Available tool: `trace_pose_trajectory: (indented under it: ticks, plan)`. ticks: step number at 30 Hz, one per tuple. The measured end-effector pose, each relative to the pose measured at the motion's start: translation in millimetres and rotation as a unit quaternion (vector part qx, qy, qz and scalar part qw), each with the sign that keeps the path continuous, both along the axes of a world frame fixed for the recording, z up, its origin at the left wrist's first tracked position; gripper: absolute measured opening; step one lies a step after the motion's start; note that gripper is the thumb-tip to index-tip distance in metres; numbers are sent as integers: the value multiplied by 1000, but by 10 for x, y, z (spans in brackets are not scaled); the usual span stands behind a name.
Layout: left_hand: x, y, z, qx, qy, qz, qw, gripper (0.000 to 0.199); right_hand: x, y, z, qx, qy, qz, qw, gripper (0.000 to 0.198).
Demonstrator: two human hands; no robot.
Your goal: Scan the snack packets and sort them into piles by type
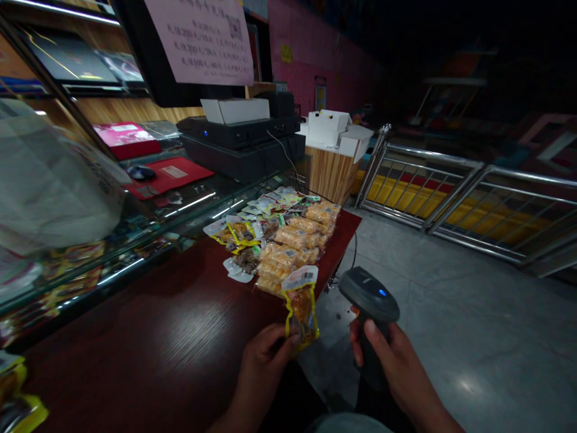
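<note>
Between the thumb and fingers of my left hand (268, 358) is the lower edge of a yellow-edged snack packet (301, 307), held upright with its barcode label at the top. My right hand (396, 361) wraps round the handle of a dark barcode scanner (369, 294), which has a lit blue light on top and hangs over the floor beside the table. Just beyond the held packet, several clear bags of pale yellow snacks (283, 258) lie in a row on the dark red table (180, 319). Other yellow-edged packets (238, 231) lie to their left.
A glass display counter (148, 258) runs along the left, with a white plastic bag (49, 180) on it. A monitor (157, 72) and a black cash drawer (252, 156) stand behind. One more packet (20, 391) lies at lower left. Metal railings (433, 186) stand at right.
</note>
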State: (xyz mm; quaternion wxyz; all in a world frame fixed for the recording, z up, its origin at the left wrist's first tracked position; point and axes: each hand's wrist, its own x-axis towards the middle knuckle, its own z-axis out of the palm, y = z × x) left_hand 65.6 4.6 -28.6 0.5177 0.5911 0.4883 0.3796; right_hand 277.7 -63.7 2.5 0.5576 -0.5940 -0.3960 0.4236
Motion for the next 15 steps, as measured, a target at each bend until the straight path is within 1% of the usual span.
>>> trace_pose_trajectory:
  ticks: [4,8,10,15]
  plan:
    - [-5,19,19,6,9,2,1000,14,16,-163,33,-23,-23,51,998,46]
    - [-5,19,24,9,17,4,1000,14,26,-163,54,-37,-52,105,992,46]
    - [-9,21,7,14,20,6,1000,13,17,-144,66,-37,-54,104,992,46]
    - [-26,31,-45,18,16,3,1000,14,-36,-129,76,-25,-54,74,996,45]
